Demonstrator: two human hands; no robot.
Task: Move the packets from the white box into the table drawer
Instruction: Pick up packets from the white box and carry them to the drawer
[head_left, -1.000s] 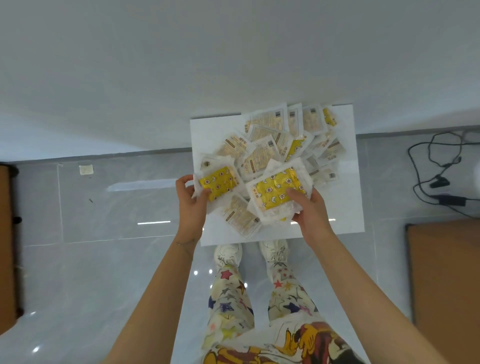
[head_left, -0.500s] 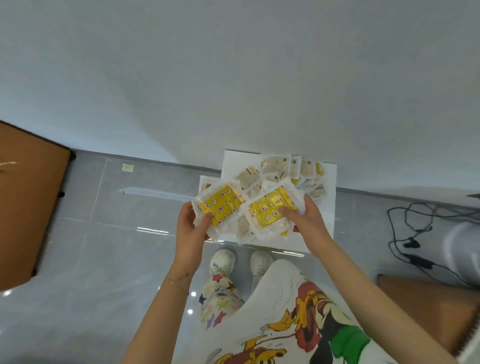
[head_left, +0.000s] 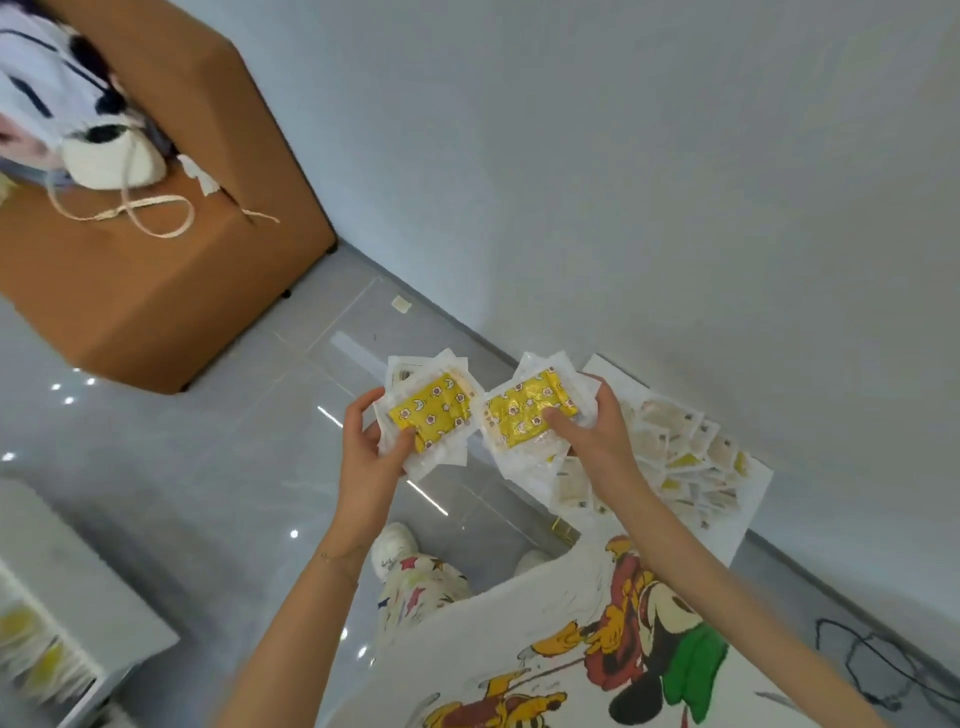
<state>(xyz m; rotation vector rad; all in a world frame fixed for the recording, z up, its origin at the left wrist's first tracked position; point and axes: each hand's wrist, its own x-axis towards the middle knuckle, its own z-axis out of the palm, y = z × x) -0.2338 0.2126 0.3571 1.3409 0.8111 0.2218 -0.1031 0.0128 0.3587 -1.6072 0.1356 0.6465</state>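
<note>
Two stacks of packets are in hand at mid-frame: the left hand (head_left: 371, 457) grasps one stack (head_left: 431, 410), thumb on its yellow face, and the right hand (head_left: 602, 441) grasps a second stack (head_left: 524, 415) the same way, both held above the floor. Neither is in a drawer yet. Just right of the right hand, the white box (head_left: 748, 519) holds many more packets (head_left: 675, 452), so most of the work is judged outstanding. At lower left a blurred white unit (head_left: 52, 597) shows yellow items; whether it is the drawer cannot be told. Glossy grey tiles (head_left: 208, 467), a brown cabinet (head_left: 156, 291) upper left, a pale wall (head_left: 623, 182) beyond.
</note>
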